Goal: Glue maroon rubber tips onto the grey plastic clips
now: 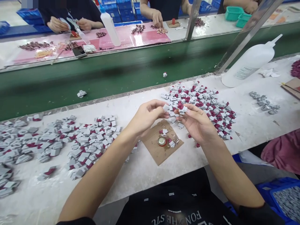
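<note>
My left hand (150, 115) pinches a small light-grey plastic piece (165, 107) between thumb and fingers. A grey and dark-red plastic part (182, 109) is gripped by the fingertips of my right hand (198, 123). The two hands are close together but apart, in front of a heap of grey and dark-red parts (217, 115). Below them lies a brown cardboard square (159, 157). On it sit a bottle cap (162, 141) and a couple of loose grey and red parts (172, 143).
More grey and red parts (93, 140) spread across the left of the white table (131, 187). A white squeeze bottle (248, 64) stands at right. A green conveyor belt (131, 65) runs behind, with co-workers' hands (157, 18) beyond it. Metal posts (193, 22) rise nearby.
</note>
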Demonstrator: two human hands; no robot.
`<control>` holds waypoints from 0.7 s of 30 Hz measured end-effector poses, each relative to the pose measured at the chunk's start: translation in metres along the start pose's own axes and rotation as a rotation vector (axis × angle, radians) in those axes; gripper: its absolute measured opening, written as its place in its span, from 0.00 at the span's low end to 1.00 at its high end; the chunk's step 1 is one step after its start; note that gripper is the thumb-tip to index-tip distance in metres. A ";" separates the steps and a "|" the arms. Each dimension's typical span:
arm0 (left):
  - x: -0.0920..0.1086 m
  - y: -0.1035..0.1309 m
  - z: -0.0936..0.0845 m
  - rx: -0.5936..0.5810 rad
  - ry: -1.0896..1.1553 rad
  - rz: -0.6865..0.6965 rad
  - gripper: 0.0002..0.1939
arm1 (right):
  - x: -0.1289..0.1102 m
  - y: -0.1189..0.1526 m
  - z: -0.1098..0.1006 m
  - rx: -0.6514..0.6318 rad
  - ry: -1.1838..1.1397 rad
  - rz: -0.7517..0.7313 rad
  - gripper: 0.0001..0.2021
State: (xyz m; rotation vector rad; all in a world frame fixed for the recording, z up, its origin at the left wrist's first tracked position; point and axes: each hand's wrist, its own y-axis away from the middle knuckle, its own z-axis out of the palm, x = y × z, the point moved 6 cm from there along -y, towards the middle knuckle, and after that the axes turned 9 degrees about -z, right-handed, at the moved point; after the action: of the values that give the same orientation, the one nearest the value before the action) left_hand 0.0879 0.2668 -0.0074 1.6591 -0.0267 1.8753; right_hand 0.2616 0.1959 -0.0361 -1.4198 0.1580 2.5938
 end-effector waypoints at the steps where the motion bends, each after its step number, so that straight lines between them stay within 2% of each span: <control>1: -0.001 0.001 0.003 -0.028 0.017 -0.015 0.05 | 0.000 0.000 0.000 0.001 0.012 -0.006 0.11; 5: -0.006 0.005 0.010 -0.103 0.114 -0.053 0.01 | 0.002 -0.002 0.002 0.013 0.060 -0.030 0.12; 16: -0.011 0.011 0.006 -0.129 0.104 0.046 0.15 | 0.000 -0.002 0.005 0.026 0.074 -0.085 0.12; 21: -0.012 0.011 0.006 -0.119 0.045 0.070 0.17 | 0.000 -0.001 0.005 0.039 0.131 -0.093 0.13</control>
State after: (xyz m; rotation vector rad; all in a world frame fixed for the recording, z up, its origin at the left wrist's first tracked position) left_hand 0.0878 0.2503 -0.0123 1.5540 -0.1761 1.9235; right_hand 0.2576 0.1977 -0.0335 -1.5457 0.1558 2.4114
